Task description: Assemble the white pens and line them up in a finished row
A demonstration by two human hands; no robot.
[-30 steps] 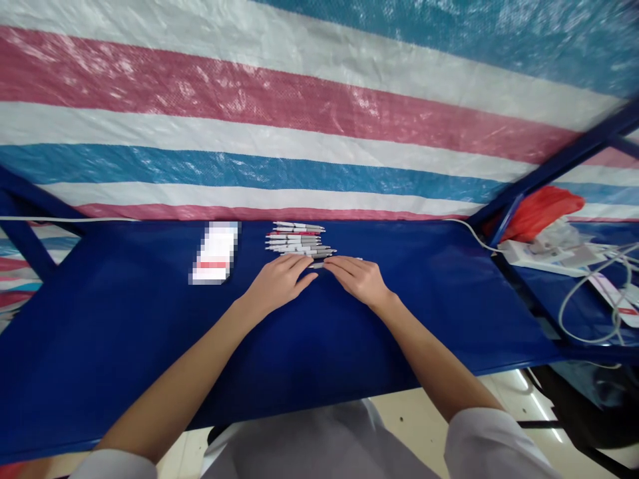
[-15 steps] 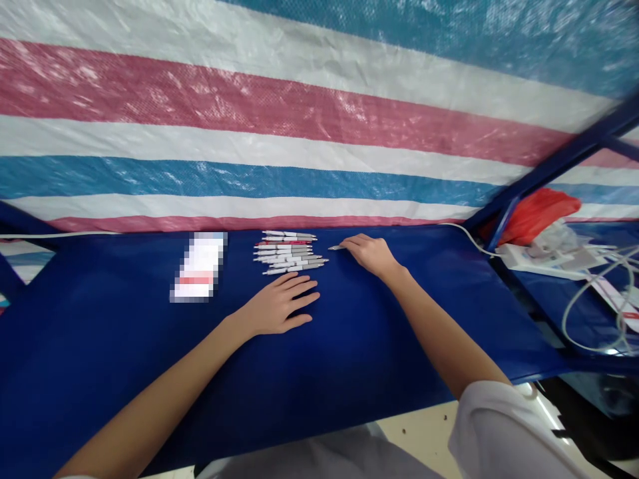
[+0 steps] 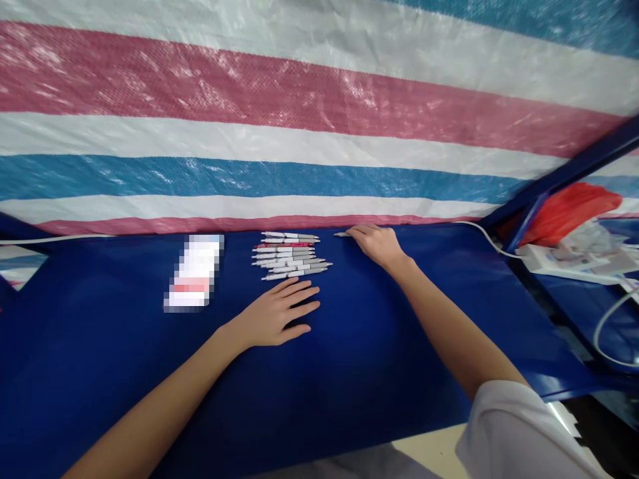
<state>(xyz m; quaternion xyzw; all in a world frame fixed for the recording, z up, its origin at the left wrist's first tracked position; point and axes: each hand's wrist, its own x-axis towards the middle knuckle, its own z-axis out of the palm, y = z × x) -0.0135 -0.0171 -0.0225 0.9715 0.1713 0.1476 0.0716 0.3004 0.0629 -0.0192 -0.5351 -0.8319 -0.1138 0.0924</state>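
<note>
My left hand [image 3: 279, 313] lies flat on the blue table surface with its fingers spread, just below a row of pens. These white and grey pens [image 3: 292, 255] lie side by side, roughly parallel, with tips to the right; one red pen [image 3: 284, 246] is among them. To the right of the row, near the table's back edge, my right hand [image 3: 377, 245] is closed on a single pen [image 3: 341, 234]. Only this pen's pointed end shows, facing left; the rest is hidden under my fingers.
A blurred-out white and pink item [image 3: 194, 273] lies left of the pens. Behind the table [image 3: 349, 372] hangs a striped plastic sheet [image 3: 299, 100]. On the right are a blue metal frame bar [image 3: 574, 159], a red bag [image 3: 574, 209], a white power strip [image 3: 569, 263] and a white cable [image 3: 602, 326].
My right hand, with the pen, has moved slightly toward the table's back edge. My left hand stays spread near the row. The view has shifted a little.
</note>
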